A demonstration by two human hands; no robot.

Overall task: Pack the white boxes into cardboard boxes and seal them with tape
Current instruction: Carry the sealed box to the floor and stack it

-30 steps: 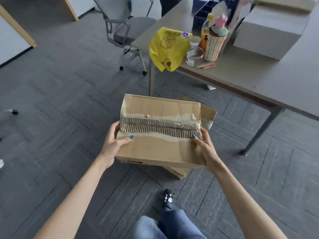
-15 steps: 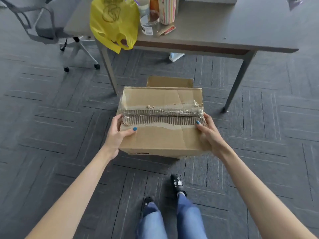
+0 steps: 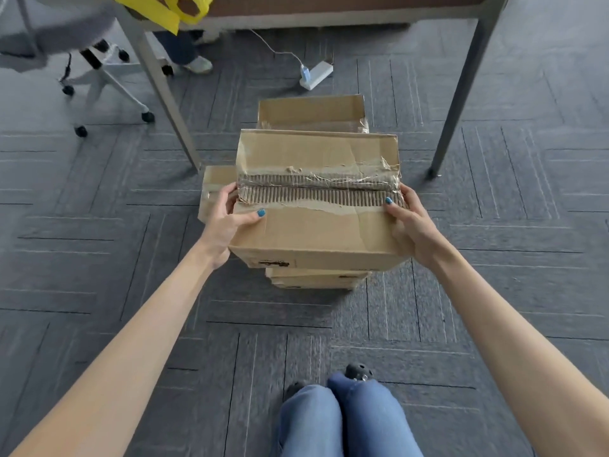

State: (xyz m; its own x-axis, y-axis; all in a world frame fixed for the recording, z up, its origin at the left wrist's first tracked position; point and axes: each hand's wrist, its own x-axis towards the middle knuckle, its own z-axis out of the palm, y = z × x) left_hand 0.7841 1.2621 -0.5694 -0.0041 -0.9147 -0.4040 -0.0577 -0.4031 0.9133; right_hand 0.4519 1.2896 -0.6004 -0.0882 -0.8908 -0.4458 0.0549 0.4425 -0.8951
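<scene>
Cardboard box [image 3: 316, 232], brown, flaps closed, top seam torn down to bare corrugation with scraps of clear tape; held level above the carpet floor [image 3: 99, 258], in front of the table [image 3: 158, 84].
Left hand [image 3: 227, 222]: clamped on the box's left end, thumb on top, fingers curled round the side.
Right hand [image 3: 412, 225]: clamped on the right end, thumb on top.
Further cardboard boxes [image 3: 313, 279]: on the floor beneath and behind the held one; contact cannot be told.
Yellow bag [image 3: 164, 13]: hangs at the table edge.
Power strip [image 3: 317, 75]: white, on the floor under the table.
</scene>
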